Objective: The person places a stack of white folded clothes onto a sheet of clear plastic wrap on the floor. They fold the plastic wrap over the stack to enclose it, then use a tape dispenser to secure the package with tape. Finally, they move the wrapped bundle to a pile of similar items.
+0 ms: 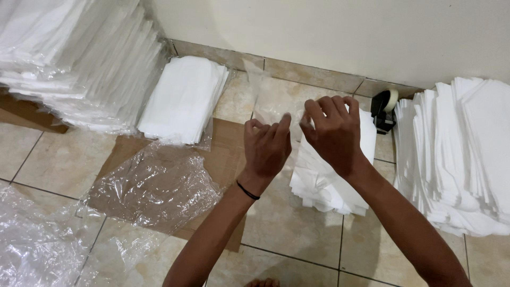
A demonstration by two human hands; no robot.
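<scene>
— Where is the clear plastic bag (268, 101) relative to the hands?

— It hangs between them, pinched at its upper part. The left hand (265, 146) sits at about seven o'clock from the bag, fingers curled in, thumb and fingertips closed on the film's left edge. The right hand (332, 130) is at about four o'clock from it, fingers bent and closed on the right edge. The two hands are just beside each other, nearly touching.

— And the bag itself?

— Thin and see-through; it rises toward twelve o'clock above the hands, in front of the wall's tiled base. Its lower edge I cannot make out behind the fingers.

— What lies under the hands?

— A small stack of folded white pieces (329, 180) on the tiled floor (297, 228), directly below the right hand and partly hidden by it. At nine o'clock from the left hand a crumpled plastic sheet (156, 186) rests on a piece of brown cardboard (226, 143).

— Anything farther out?

— A bagged white bundle (183, 98) at ten o'clock, a large wrapped pile (79, 58) beyond it, a tall white stack (462, 154) at three o'clock, and a tape dispenser (383, 109) by the wall, near the right hand.
</scene>
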